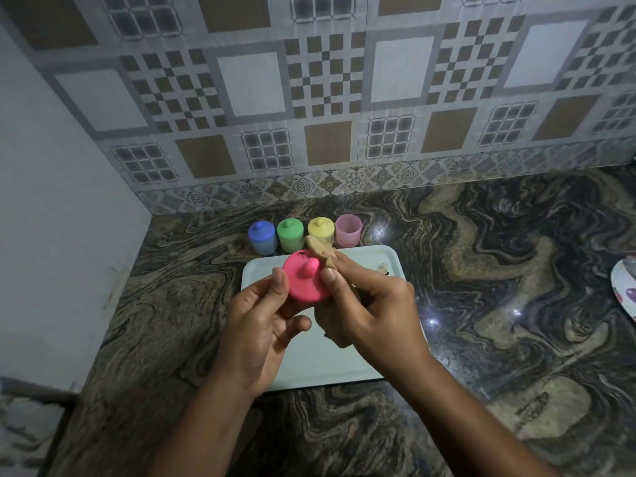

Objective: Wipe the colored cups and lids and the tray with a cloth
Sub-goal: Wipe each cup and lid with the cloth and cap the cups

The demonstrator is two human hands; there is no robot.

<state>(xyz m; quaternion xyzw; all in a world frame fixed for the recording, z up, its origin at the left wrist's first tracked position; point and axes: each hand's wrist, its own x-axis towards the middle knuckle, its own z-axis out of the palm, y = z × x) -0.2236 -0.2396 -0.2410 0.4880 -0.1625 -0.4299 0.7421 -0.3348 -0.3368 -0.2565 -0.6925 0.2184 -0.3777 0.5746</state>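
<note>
Left hand (261, 315) pinches pink lid (307, 279) by rim above white tray (347, 359); right hand (371, 304) grips tan cloth (318, 251) against lid; blue, green, yellow lidded cups (290, 234) and open pink cup (348, 230) line table (481, 270) behind tray.

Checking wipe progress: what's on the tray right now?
On the white tray only a dark smudge near its far right corner shows. The hands and the pink lid, held above, cover the middle, so that part can't be judged.

Pink lid (304, 280), tan cloth (318, 251), swirled brown-black marble counter (481, 270).
</note>
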